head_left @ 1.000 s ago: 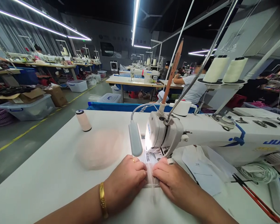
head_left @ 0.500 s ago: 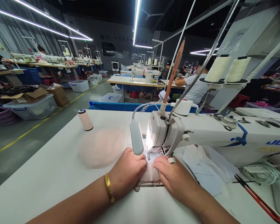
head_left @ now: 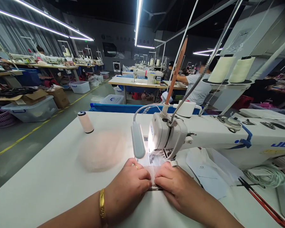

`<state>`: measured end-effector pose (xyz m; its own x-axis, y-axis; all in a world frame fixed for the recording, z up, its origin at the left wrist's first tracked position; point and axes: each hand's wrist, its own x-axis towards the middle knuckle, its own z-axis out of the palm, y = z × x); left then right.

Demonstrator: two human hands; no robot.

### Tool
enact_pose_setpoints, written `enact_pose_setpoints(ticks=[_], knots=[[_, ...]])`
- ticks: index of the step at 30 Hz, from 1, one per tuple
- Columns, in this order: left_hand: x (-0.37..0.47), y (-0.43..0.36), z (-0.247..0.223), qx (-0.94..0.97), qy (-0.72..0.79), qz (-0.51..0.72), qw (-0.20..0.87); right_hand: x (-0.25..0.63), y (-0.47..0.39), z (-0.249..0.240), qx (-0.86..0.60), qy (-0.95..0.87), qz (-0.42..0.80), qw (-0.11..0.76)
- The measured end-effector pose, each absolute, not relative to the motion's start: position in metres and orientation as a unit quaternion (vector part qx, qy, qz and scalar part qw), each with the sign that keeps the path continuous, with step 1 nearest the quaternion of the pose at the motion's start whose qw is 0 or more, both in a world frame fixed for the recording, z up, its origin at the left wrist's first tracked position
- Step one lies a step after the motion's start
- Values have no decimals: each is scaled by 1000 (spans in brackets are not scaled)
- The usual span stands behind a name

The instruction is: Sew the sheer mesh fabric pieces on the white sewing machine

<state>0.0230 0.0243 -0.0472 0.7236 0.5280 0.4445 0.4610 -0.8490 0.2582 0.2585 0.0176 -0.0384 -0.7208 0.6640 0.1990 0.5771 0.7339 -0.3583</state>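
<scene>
Under the lit head of a white sewing machine (head_left: 167, 136) lies a thin, sheer pale-pink fabric piece (head_left: 152, 172). My left hand (head_left: 134, 180), with a gold ring and bracelet, pinches its left side just in front of the presser foot (head_left: 151, 157). On the right side, my right hand (head_left: 173, 183) grips the same fabric with curled fingers. A narrow strip of the cloth shows between the two hands; the rest is hidden beneath them. Left of the machine, a round heap of sheer pink fabric (head_left: 103, 150) rests on the white table (head_left: 49, 177).
A pale-pink thread spool (head_left: 85, 122) stands at the table's back left. A grey lamp (head_left: 138, 141) hangs close above my left hand. On the right lie white paper pattern pieces (head_left: 210, 177), red-handled tweezers (head_left: 263, 202) and a coiled cable (head_left: 267, 176). A co-worker in white (head_left: 198, 87) sits beyond.
Both hands have drawn a little toward me, away from the presser foot. More of the sheer fabric now shows between the foot and my fingers.
</scene>
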Motion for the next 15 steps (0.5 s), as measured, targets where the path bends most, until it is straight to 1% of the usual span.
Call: enact_pose_setpoints(ticks=[6,12,15], knots=[[24,30,-48,920,303,246,35,258,23,-49,-361,-910,114,169],[25,40,-49,920,316,230,23,255,27,-53,-372,-899,90,211],[25,46,-51,919,322,227,16,254,29,-56,-395,-891,82,207]])
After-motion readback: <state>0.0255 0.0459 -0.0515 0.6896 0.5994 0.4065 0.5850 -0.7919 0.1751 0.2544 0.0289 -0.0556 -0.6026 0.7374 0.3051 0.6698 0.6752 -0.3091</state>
